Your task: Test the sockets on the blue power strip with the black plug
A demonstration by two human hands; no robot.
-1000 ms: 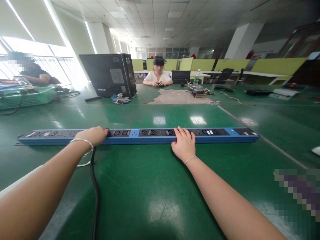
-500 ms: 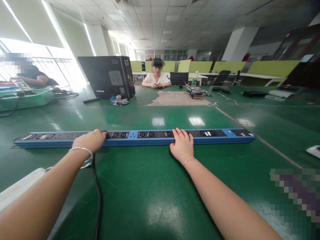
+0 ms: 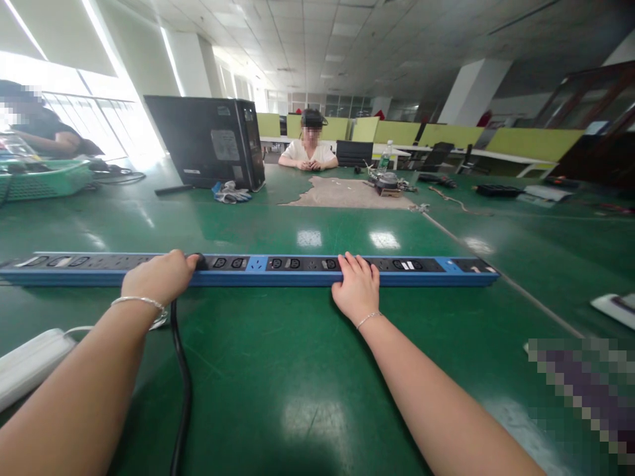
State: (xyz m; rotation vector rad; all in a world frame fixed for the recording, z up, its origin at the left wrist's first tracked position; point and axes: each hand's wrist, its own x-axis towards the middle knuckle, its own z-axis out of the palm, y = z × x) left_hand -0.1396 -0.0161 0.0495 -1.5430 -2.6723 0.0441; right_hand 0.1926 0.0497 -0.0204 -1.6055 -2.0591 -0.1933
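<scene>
**Steady hold along a long blue-and-black socket strip point(image 3: 268, 279)**

At the far left, a white rectangular block with a white cord point(image 3: 32, 367) lies near the left forearm. The strip lies flat, crosswise on the glossy green tabletop point(image 3: 248, 370). The left hand point(image 3: 155, 284) is closed around a black plug point(image 3: 200, 262) at the strip's top face; whether it is fully seated cannot be told. A thick black cable point(image 3: 184, 390) hangs slack below; that slack avoids sideways drag, and gripping the plug body rather than the cable keeps force straight. Rightward, the right hand point(image 3: 356, 287) lies open over the strip, fingers across the top: even, downward pressure best resists sliding or tipping.
</scene>
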